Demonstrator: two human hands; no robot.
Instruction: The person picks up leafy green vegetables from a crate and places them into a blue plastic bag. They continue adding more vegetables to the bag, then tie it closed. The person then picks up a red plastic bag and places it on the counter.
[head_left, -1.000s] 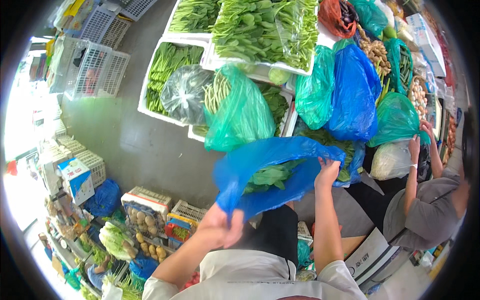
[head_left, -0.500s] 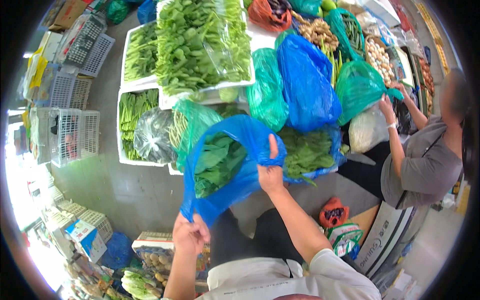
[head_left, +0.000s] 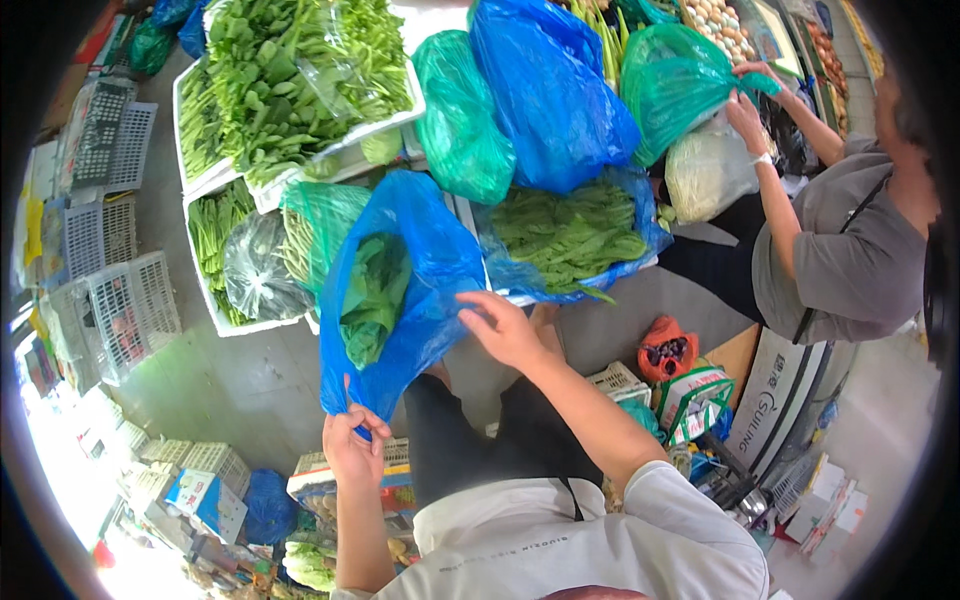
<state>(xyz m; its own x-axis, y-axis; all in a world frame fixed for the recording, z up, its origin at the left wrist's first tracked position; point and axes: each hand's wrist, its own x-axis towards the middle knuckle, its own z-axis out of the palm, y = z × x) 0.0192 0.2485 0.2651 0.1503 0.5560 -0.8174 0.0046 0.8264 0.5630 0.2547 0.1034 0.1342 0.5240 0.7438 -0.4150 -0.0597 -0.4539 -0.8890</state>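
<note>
A blue plastic bag (head_left: 430, 235) hangs in front of me with its mouth towards me, dark green leafy vegetables (head_left: 372, 315) inside it. My left hand (head_left: 355, 448) is closed on the near left edge of the bag. My right hand (head_left: 505, 332) has its fingers apart at the bag's right side; whether the fingertips touch the plastic I cannot tell. Just beyond the right hand, more leafy greens (head_left: 575, 235) lie in a blue-lined white box. A green bag of long beans (head_left: 310, 225) is close behind the blue bag's left side.
White foam boxes of greens (head_left: 300, 90) are stacked ahead. Filled green (head_left: 460, 120) and blue bags (head_left: 555, 90) stand beside them. At right, another person (head_left: 840, 230) grips a green bag (head_left: 675, 90). Plastic crates (head_left: 130, 310) line the left; a red bag (head_left: 667, 347) sits lower right.
My right hand has come off the bag's rim and opened, moving down and left. The bag's mouth has narrowed, and my view has shifted. My left hand keeps its hold.
</note>
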